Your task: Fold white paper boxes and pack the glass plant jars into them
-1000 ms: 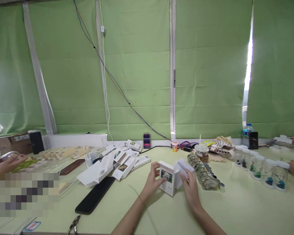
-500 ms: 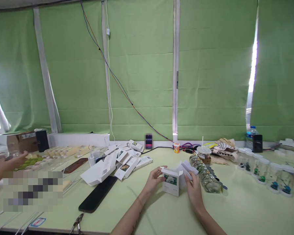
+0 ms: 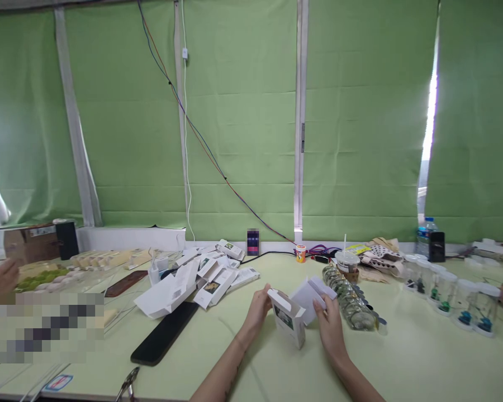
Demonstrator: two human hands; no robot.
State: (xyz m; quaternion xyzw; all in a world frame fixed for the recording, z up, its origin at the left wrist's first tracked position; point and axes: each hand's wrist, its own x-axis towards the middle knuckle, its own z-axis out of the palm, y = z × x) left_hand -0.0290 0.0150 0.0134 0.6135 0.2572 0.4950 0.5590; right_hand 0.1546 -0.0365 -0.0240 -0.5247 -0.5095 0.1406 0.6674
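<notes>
Box: the white box (image 3: 284, 316) is near, mid-table, between the hands; it has just swung so its picture faces more to the left and a narrow side shows on the right.
Left hand: the left hand (image 3: 256, 314) pinches the box's far left edge (the thumb is hidden).
Right hand: the right hand (image 3: 331, 326) pinches the white paper (image 3: 313, 296), just right of the box; whether the two are joined, I cannot tell.
Turn: it seems to bring the box's raised top flaps into plainer view beside the paper, so both look to be in handling, neither set aside.
Pile: more boxes (image 3: 216, 285) lie far left, past the phone (image 3: 163, 338).
Pouches: a row of pouches (image 3: 350, 304) lies right of the paper.
</notes>
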